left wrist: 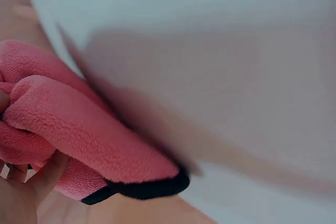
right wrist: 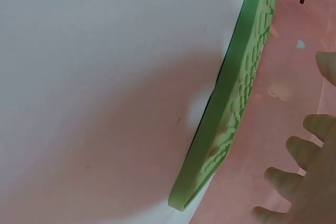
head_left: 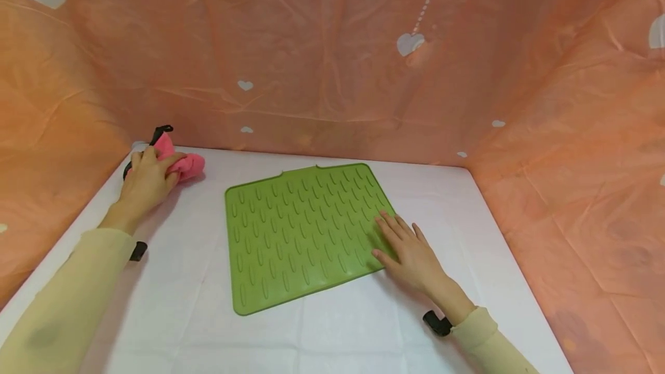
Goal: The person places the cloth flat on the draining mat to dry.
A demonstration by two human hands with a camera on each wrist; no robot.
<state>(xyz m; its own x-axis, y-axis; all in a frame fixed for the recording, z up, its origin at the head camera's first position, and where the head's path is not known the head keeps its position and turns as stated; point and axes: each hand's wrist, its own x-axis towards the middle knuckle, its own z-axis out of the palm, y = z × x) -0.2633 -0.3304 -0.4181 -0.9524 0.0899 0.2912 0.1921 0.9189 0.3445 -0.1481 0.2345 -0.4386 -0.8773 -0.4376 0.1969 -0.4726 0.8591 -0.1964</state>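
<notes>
My left hand (head_left: 148, 180) grips a bunched pink cloth (head_left: 191, 166) with black edging at the far left of the table. In the left wrist view the folded fleecy cloth (left wrist: 79, 124) hangs from the fingers, its black trim (left wrist: 152, 186) pointing down. A green ridged mat (head_left: 306, 235) lies slightly turned in the middle of the table. Over its right edge hovers my right hand (head_left: 415, 258), fingers spread and holding nothing. The right wrist view shows these fingers apart from the mat (right wrist: 231, 98).
A white cloth (head_left: 197, 316) covers the table. Orange sheeting (head_left: 322, 74) with white hearts rises at the back and both sides. Each wrist carries a black camera mount (head_left: 438, 323).
</notes>
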